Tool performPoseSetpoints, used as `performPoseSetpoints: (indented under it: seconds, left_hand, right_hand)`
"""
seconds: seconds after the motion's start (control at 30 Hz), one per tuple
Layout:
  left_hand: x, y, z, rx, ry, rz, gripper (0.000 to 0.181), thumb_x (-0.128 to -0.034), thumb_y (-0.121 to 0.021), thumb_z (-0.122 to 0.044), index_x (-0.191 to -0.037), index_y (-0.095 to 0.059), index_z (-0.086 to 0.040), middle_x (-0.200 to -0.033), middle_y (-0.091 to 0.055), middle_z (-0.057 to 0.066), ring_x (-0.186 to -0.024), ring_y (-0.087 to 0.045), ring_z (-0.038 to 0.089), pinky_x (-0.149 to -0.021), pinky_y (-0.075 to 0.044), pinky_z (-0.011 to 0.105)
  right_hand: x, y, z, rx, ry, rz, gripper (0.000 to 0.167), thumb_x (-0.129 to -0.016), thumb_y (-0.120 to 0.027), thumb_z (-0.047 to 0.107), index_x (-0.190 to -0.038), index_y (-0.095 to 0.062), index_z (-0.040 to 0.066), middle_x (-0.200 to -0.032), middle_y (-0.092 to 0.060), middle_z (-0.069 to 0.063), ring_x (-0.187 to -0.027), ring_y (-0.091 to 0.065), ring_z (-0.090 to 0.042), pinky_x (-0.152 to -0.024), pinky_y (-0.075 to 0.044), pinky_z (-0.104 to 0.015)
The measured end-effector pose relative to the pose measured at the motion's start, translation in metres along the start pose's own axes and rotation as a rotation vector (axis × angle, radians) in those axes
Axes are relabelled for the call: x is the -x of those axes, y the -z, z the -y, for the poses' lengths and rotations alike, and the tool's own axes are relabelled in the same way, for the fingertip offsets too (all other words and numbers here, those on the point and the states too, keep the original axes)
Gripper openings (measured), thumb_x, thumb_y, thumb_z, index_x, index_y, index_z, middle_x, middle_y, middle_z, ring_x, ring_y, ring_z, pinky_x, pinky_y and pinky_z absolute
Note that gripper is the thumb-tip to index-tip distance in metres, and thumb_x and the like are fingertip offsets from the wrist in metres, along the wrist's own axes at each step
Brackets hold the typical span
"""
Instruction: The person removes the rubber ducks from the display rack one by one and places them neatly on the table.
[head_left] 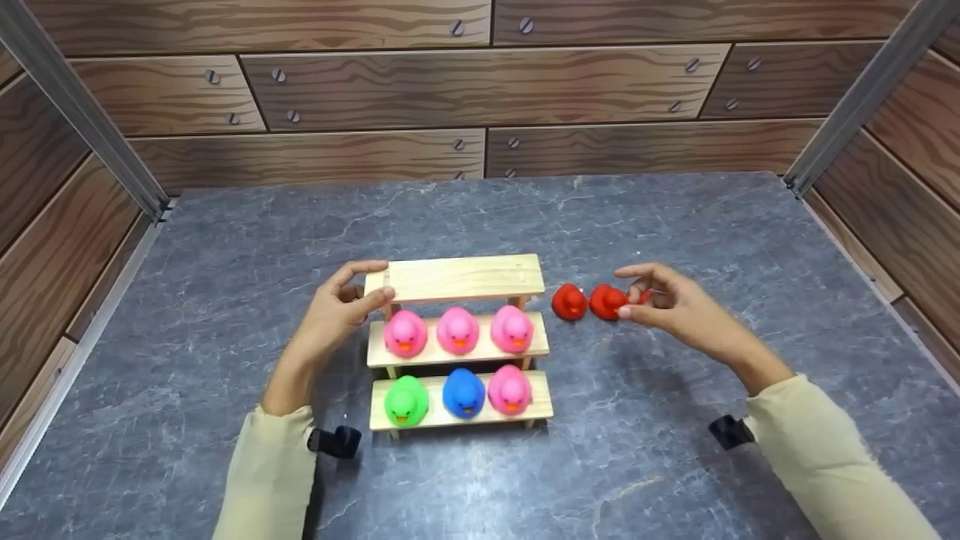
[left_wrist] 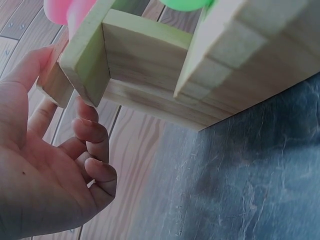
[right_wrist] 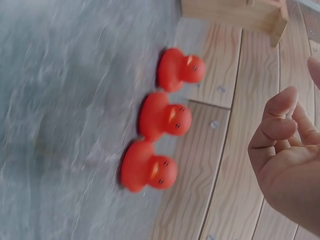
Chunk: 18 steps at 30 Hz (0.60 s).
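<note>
At a three-tier wooden stand [head_left: 484,349] on the counter [head_left: 637,465], both hands were engaged; clock directions were read from the stand's middle, twelve o'clock lying farthest from the person. The step in hand was judged to be a reach for one of the red ducks [right_wrist: 165,117], which stood in a row on the counter between two and three o'clock. The next move appeared to call for bringing thumb and fingers together round a single duck without tipping its neighbour. The grip of the right hand [head_left: 667,304] hung over the row's outer end, thumb and forefinger apart, holding nothing; the right-wrist view showed its visible fingers clear of all three ducks. Toward ten o'clock, the grip of the left hand [head_left: 330,311] was clamped on the end of the top shelf [head_left: 465,277], thumb at the near edge, forefinger at the far one. Pink ducks [head_left: 457,330], a green duck [head_left: 406,401] and a blue duck [head_left: 463,394] stood lower on the stand.
</note>
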<state>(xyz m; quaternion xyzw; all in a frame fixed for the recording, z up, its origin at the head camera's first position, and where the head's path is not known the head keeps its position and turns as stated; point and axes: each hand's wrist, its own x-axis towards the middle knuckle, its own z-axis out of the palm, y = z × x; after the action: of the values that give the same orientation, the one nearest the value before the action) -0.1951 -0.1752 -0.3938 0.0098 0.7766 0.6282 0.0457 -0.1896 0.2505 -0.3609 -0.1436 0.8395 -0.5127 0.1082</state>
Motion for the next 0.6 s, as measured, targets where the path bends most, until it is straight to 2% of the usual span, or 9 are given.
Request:
performPoseSetpoints:
  seconds: [0.27,0.43,0.6]
  left_hand:
    - [0.0,-0.001,0.0,0.006,-0.016,-0.001,0.044,-0.0893,-0.07,-0.02,-0.13,-0.056,-0.015,-0.077,-0.06,0.001,-0.063,-0.039,0.007,-0.059,-0.034,0.019]
    - [0.0,0.0,0.0,-0.006,-0.006,0.004,0.044,-0.0891,-0.07,-0.022,-0.13,-0.056,-0.017,-0.079,-0.062,0.002,-0.064,-0.038,0.008,-0.059,-0.033,0.02]
    - [0.0,0.001,0.0,-0.012,-0.007,0.002,0.044,-0.0889,-0.07,-0.022,-0.13,-0.056,-0.017,-0.079,-0.062,0.005,-0.062,-0.037,0.008,-0.059,-0.033,0.02]
  right_hand:
    - [0.004,-0.018,0.009,-0.017,0.046,0.012,0.049,-0.087,-0.07,0.008,-0.13,-0.049,-0.001,-0.097,-0.05,-0.006,-0.079,-0.057,-0.008,-0.07,-0.049,-0.02]
    - [0.003,-0.031,0.011,-0.002,0.093,0.01,0.046,-0.086,-0.071,0.008,-0.127,-0.052,-0.001,-0.096,-0.052,-0.007,-0.077,-0.053,-0.007,-0.067,-0.046,-0.019]
    - [0.002,-0.042,0.013,0.0,0.073,0.023,0.046,-0.086,-0.072,0.012,-0.127,-0.054,0.003,-0.099,-0.051,-0.012,-0.079,-0.051,-0.01,-0.068,-0.044,-0.02]
